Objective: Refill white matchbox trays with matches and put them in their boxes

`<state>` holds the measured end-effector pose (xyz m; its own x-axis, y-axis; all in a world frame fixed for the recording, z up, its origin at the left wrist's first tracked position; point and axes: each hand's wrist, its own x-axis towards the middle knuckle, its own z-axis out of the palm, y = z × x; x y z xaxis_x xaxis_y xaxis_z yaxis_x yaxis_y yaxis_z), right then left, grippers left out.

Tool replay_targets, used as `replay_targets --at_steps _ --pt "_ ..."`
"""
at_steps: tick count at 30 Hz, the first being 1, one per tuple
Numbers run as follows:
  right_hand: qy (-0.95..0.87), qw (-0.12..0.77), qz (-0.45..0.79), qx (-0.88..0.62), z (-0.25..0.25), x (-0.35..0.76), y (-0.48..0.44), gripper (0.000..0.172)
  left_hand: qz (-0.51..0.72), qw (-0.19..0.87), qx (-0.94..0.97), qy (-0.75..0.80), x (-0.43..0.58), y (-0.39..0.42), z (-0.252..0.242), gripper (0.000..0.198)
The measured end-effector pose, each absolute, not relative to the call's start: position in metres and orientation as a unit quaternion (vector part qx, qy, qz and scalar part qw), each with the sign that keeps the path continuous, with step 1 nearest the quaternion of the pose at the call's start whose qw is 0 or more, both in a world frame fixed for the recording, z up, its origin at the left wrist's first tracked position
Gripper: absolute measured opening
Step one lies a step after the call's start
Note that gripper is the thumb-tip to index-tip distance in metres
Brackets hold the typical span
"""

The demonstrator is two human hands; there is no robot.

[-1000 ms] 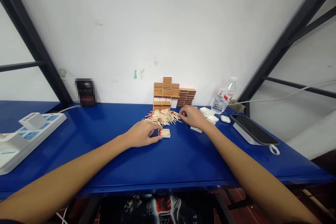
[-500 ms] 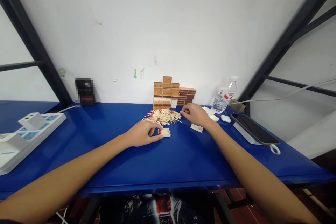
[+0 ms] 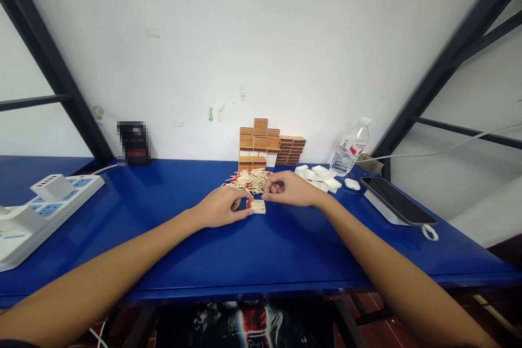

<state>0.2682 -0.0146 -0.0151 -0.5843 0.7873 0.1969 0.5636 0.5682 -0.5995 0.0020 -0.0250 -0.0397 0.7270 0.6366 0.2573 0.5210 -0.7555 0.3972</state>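
Observation:
A small white matchbox tray with red-tipped matches in it lies on the blue table. My left hand grips the tray's left end between thumb and fingers. Just right of the tray is my right hand, its thumb and fingertips pinched at the edge of the match pile; whatever lies in the pinch is too small to make out. The heap of loose matches spreads behind the tray. Behind that, brown matchboxes stand stacked against the wall.
Several empty white trays lie to the right. Beyond them are a water bottle, a white earphone case and a phone on a stand. A power strip sits at the left, and a dark pixelated object stands near the wall.
My right hand has moved left and slightly toward me, from the right of the match heap to beside the tray, uncovering white trays behind it. My left hand has stayed on the tray.

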Motion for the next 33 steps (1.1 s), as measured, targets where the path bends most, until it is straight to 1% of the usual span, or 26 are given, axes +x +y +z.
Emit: replay_targets --at_steps 2,5,7,12,23,33 --pt "-0.869 0.217 0.237 -0.378 -0.017 0.261 -0.019 0.021 0.192 0.15 0.917 0.315 0.002 -0.025 -0.039 0.033" --pt "-0.888 0.197 0.193 -0.368 -0.019 0.255 -0.021 0.014 0.189 0.145 0.918 0.317 0.003 -0.026 -0.038 0.032" --pt "-0.893 0.183 0.179 -0.37 -0.021 0.253 -0.022 0.014 0.187 0.141 0.916 0.324 0.003 -0.027 -0.038 0.032" --pt "-0.888 0.159 0.188 -0.389 -0.024 0.253 -0.022 0.016 0.181 0.132 0.917 0.331 0.003 -0.026 -0.037 0.033" --pt "-0.884 0.156 0.183 -0.401 -0.021 0.251 -0.026 0.012 0.183 0.129 0.919 0.326 0.002 -0.026 -0.04 0.028" --pt "-0.887 0.15 0.19 -0.394 -0.019 0.248 -0.028 0.007 0.185 0.131 0.922 0.314 0.002 -0.024 -0.041 0.032"
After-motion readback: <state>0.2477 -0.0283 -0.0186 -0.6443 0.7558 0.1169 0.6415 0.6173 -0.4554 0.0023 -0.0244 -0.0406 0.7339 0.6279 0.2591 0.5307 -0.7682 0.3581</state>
